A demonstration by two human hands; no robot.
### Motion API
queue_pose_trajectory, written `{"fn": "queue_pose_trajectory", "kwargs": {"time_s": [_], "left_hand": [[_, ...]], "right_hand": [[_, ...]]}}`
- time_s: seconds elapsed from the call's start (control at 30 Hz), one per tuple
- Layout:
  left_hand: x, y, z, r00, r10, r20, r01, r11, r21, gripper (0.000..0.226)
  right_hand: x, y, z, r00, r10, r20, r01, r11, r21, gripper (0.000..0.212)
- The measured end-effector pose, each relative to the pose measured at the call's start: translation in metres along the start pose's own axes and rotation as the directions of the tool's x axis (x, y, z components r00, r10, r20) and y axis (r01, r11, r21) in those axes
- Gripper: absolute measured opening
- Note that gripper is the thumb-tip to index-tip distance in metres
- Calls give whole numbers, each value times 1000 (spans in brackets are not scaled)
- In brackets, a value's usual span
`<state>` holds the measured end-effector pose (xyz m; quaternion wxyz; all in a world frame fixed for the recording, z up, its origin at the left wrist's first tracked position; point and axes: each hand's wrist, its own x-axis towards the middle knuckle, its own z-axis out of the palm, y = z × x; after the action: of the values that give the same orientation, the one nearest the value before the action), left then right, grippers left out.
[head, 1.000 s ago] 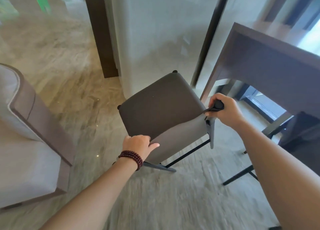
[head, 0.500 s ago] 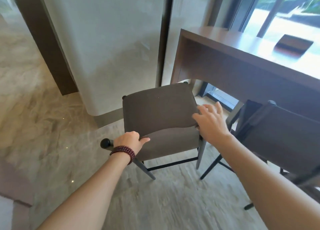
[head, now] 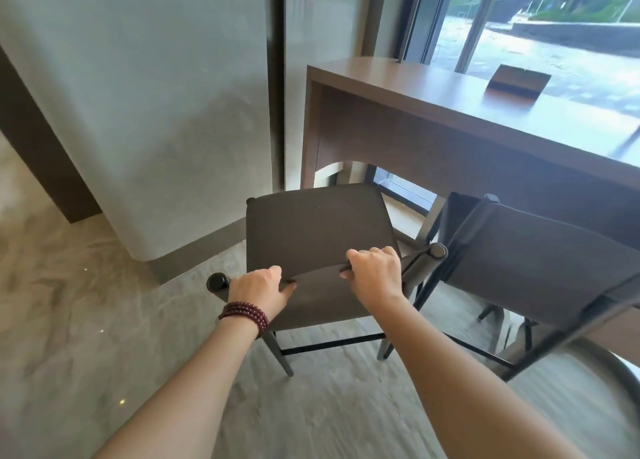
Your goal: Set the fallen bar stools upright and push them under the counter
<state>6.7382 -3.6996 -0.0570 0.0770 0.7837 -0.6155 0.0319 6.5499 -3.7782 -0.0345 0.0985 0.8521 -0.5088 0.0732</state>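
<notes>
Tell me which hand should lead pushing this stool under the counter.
Left, probably. Both hands grip the backrest, but the left hand sits at its outer end, and the stool must shift right to clear the counter's side panel. The right hand is crowded by the second stool.

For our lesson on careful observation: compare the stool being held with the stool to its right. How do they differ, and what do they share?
The held stool is gripped at its backrest by the left hand and right hand; the right stool is untouched. The held stool shows its whole seat; the right stool's seat is mostly hidden behind its backrest. Both are dark, upright, facing the counter.
</notes>
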Motion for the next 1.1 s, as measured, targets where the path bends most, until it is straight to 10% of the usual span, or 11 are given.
{"fn": "queue_pose_trajectory", "kwargs": {"time_s": [0.17,0.8,1.1], "left_hand": [[19,23,0,986,134,-96,-138,990,-41,14],[136,76,6,927,371,57,-368,928,-59,37],[140,73,20,926,361,-111,-377,902,-212,28]], "right_hand": [[7,16,12,966,253,41,-257,960,114,38],[79,107,40,898,367,243,-421,876,236,24],[80,110,38,882,429,195,-470,775,422,31]]}}
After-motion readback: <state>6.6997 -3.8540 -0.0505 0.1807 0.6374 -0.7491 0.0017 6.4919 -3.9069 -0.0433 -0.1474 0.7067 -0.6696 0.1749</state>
